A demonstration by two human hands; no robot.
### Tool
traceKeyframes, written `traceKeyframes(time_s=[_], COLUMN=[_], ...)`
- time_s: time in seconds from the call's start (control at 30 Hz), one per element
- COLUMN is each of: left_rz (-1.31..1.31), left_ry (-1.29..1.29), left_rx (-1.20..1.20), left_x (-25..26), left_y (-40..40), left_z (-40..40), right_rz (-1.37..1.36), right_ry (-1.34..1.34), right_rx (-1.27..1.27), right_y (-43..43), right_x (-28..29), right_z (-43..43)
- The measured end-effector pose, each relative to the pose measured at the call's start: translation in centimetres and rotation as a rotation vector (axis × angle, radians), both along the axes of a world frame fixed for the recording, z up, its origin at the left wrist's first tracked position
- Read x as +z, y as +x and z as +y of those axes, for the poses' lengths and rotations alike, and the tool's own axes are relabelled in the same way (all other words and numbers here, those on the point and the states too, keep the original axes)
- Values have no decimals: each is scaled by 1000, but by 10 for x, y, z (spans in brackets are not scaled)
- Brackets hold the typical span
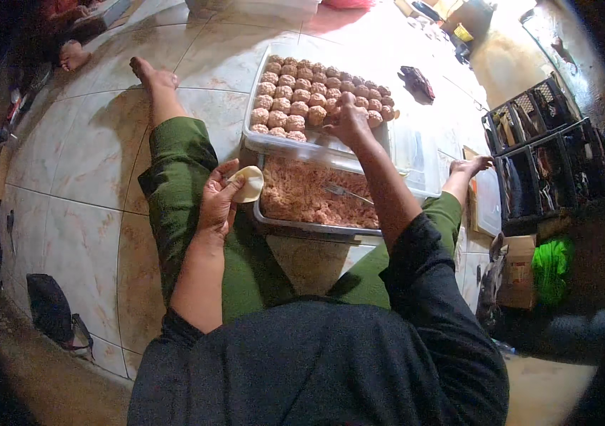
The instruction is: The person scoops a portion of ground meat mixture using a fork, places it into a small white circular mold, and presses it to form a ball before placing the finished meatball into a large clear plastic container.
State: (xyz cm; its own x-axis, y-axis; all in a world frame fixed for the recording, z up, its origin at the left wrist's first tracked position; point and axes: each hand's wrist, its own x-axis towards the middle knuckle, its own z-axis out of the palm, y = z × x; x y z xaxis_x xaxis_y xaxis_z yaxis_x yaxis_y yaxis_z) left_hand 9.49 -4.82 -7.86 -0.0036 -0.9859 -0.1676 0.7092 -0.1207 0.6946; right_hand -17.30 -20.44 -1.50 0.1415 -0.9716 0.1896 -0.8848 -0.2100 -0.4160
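My left hand (217, 198) pinches a pale round dough wrapper (249, 186) between thumb and fingers, just left of the filling tray. With its fingers down among rows of minced-meat balls (301, 96), my right hand (349, 123) reaches into a clear plastic container (250, 114). Those fingers partly cover a ball, and whether they grip it is hidden. Nearer to me, a rectangular tray (302, 224) holds raw minced filling (302, 191). A metal fork (346, 193) rests in the filling, and my right forearm crosses over the tray's right side.
My legs spread on the tiled floor (81, 229), either side of the containers. A clear plastic lid (417, 154) lies to their right. Black crates (539, 144), a cardboard box (517, 271) and a green bundle (552, 269) stand farther right. Another person's foot (72, 55) shows at upper left.
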Motion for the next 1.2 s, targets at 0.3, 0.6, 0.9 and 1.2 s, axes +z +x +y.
traceKeyframes(time_s=[0.3, 0.6, 0.9, 1.2], left_rz=[-16, -25, -143, -219], left_ry=[16, 21, 11, 74], left_rx=[-7, 0, 26, 104], left_x=[2, -5, -10, -21], left_y=[1, 1, 5, 0], left_z=[0, -3, -15, -25], right_rz=[77, 18, -169, -80], right_ry=[84, 147, -20, 226], right_rx=[4, 64, 277, -249], right_y=[12, 12, -33, -241], right_x=[-6, 10, 10, 44], right_z=[-12, 13, -3, 114])
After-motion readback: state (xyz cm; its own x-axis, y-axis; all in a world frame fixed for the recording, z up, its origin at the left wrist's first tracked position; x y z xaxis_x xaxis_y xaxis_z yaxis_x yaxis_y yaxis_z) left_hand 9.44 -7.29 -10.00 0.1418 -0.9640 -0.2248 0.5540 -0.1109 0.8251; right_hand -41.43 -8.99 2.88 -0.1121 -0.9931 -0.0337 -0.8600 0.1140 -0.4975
